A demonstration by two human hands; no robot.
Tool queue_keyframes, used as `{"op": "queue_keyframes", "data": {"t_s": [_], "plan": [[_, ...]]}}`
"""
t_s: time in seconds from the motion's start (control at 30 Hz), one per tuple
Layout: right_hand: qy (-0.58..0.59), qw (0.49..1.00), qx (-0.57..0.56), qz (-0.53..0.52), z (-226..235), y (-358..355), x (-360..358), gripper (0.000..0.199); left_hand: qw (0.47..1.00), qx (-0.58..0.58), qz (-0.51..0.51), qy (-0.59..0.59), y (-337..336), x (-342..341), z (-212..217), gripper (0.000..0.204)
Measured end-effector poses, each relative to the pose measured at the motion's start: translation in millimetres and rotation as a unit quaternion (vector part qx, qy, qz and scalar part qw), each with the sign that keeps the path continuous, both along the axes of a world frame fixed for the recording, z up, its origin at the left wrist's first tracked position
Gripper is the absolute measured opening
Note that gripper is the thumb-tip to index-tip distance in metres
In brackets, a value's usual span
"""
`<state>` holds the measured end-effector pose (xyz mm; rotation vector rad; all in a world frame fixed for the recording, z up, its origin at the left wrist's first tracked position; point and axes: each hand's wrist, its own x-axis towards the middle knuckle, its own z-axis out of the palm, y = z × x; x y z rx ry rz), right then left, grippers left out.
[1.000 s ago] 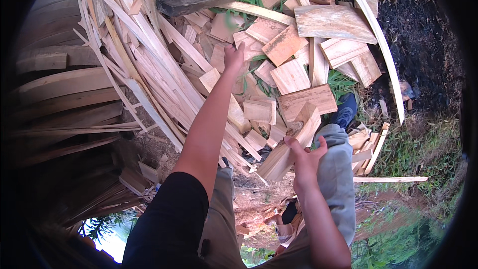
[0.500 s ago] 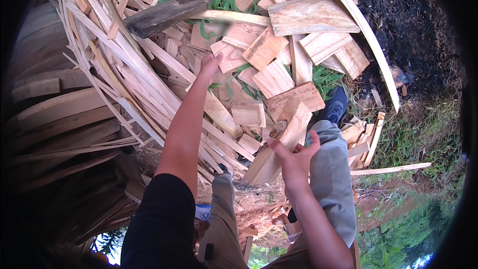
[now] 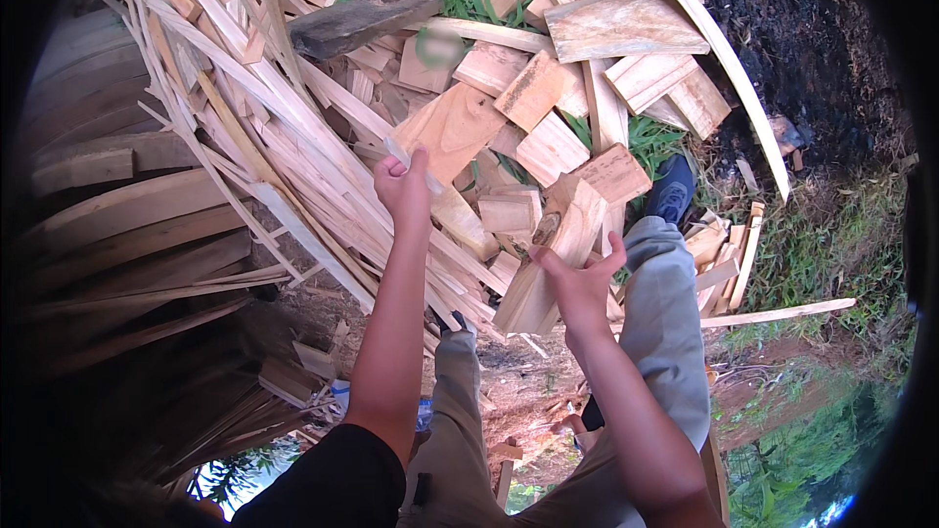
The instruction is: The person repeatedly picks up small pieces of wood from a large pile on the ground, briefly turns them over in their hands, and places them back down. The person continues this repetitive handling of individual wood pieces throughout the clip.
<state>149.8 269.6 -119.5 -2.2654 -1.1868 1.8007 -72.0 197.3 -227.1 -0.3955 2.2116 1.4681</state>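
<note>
My left hand is closed on the near left edge of a flat wooden board, which shows a broad face with curved grain. The board is raised and tilted over the heap of cut wood. My right hand grips a thick wooden block in front of my leg, the thumb on its near side and other fingers partly hidden behind it. A dark knot or patch of bark marks the block's upper left. Just beyond the block lies a short wood piece with a rough brown face.
Long thin wood strips sweep along the left. A dark weathered timber lies at the back left, and a wide board at the back. A curved pale slat borders blackened ground. My shoe stands beside the heap.
My left hand has drawn back toward me, lifting the board and turning its broad face into view. My right hand still holds the block in nearly the same place.
</note>
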Motion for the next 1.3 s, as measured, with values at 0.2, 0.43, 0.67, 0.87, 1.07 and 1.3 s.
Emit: {"op": "queue_keyframes", "data": {"t_s": [0.2, 0.43, 0.67, 0.87, 1.07, 1.3], "plan": [[0.024, 1.0, 0.01, 0.005, -16.4, -18.6, 5.3, 0.115, 0.998, -0.042, -0.028, 0.03, -65.4, 23.6, -27.7, 0.039], [0.001, 0.997, -0.07, -0.033, -18.7, -29.1, 1.2, 0.118, 0.996, 0.034, -0.085, -0.013, -75.4, 58.2, -25.8, 0.043], [0.03, 0.987, -0.149, -0.044, -31.2, -22.7, -1.4, 0.125, 0.994, 0.074, -0.061, -0.05, -100.8, 105.5, 18.7, 0.044], [0.039, 0.982, -0.181, -0.023, -30.7, -28.4, -4.5, 0.129, 0.986, 0.065, -0.117, -0.097, -152.8, 117.0, 64.3, 0.044], [0.029, 0.981, -0.191, 0.005, -32.9, -41.0, -11.7, 0.132, 0.972, 0.125, -0.138, -0.144, -163.4, 143.4, 99.0, 0.041], [0.07, 0.969, -0.237, 0.004, -13.3, -38.9, -21.7, 0.139, 0.961, 0.131, -0.173, -0.173, -175.3, 160.0, 116.4, 0.045]]}}
